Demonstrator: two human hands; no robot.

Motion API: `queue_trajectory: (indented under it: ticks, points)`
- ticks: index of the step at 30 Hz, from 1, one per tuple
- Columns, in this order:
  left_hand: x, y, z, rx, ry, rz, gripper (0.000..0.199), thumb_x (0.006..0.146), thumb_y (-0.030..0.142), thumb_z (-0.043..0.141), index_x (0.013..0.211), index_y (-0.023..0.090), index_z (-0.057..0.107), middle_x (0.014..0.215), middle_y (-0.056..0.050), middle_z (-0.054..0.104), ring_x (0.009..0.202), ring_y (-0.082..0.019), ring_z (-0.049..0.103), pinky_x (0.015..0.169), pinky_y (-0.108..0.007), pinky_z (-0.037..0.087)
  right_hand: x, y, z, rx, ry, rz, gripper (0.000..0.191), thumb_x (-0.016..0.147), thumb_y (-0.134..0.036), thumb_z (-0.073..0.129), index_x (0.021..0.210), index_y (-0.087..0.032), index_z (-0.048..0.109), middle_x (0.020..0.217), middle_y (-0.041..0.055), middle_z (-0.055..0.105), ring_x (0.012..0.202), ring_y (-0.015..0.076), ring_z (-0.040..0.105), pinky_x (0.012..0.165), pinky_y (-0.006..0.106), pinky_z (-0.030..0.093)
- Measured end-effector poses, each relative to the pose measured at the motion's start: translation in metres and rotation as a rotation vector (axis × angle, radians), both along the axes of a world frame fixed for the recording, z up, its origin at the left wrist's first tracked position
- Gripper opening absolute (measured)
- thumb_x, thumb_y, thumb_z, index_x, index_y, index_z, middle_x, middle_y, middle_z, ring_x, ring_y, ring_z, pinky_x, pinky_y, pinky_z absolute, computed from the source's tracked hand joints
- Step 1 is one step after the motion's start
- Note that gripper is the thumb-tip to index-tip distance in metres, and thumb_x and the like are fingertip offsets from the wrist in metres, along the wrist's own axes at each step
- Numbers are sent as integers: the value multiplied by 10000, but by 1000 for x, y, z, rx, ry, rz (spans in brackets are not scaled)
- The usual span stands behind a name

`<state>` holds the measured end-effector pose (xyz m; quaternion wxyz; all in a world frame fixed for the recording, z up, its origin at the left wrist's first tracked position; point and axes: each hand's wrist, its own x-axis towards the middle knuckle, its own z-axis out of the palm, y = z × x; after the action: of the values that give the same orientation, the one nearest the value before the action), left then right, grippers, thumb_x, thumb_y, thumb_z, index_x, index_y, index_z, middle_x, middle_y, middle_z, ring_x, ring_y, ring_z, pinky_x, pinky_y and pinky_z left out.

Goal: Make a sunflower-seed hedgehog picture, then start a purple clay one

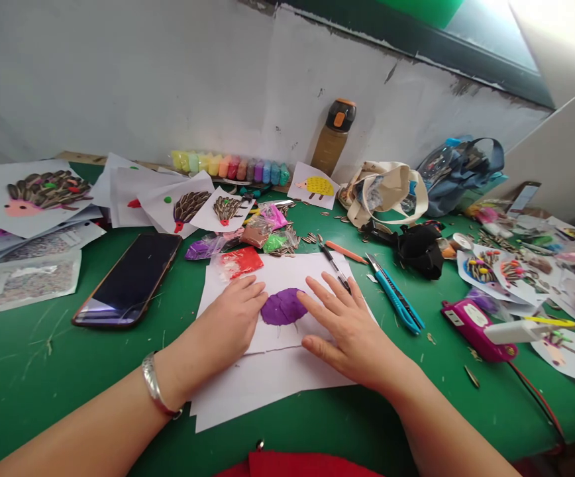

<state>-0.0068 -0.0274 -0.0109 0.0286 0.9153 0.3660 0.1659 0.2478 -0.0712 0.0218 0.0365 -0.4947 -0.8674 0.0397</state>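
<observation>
A person is leaning over the table, the left hand (232, 318), below a silver bangle (156, 385), pressing its close-set fingers (250, 289) on a white paper sheet (267, 391), and the right hand (352, 324) spreading its fingers (327, 295) wide, holding nothing. A purple clay patch (283, 306) is sitting between them, mid-sheet. Any sideways slip could be smearing that soft clay, and a careless reach could be catching the teal box cutter (394, 291) nearby. A smartphone (128, 279) is lying left, with seed-covered paper crafts (49, 192) beyond.
</observation>
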Motion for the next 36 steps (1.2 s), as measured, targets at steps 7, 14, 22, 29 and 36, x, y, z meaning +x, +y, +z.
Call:
queue_trajectory:
  ticks: [7,14,22,29,36]
  points:
    - [0,-1,-2,10,21,1,379,928,90,409,1232,59,633,1291,-171,634,1272,-320,501,1080,-510,453,-13,-3,-7,-20,-51,32,680,979,-612,317,1535,-220,325,1630,61,202,1504,370,93,1162,695,73]
    - [1,-2,-3,-19,-10,16,383,919,86,410,1231,87,633,1292,-160,632,1284,-305,494,1097,-502,442,-26,-5,-16,-17,-56,101,744,969,-630,312,1543,-157,290,1624,72,214,1505,371,53,1168,694,41]
    - [2,-2,-3,-18,-26,21,388,916,91,398,1217,84,643,1280,-170,637,1275,-316,497,1083,-521,451,-32,-5,-16,-7,-41,125,750,976,-623,293,1548,-137,270,1614,64,245,1508,360,39,1178,674,-7]
    - [4,-2,1,-25,15,3,392,902,74,405,1219,53,633,1289,-179,628,1271,-312,498,1112,-515,424,-38,-6,-13,-2,-23,141,750,983,-618,275,1541,-116,283,1607,64,272,1511,344,22,1182,641,-90]
    - [3,-2,-1,-44,-38,14,386,908,90,408,1220,93,636,1287,-163,630,1275,-305,499,1104,-523,432,-36,-2,-10,-23,16,82,685,990,-601,266,1510,-167,373,1615,68,258,1505,347,106,1181,666,62]
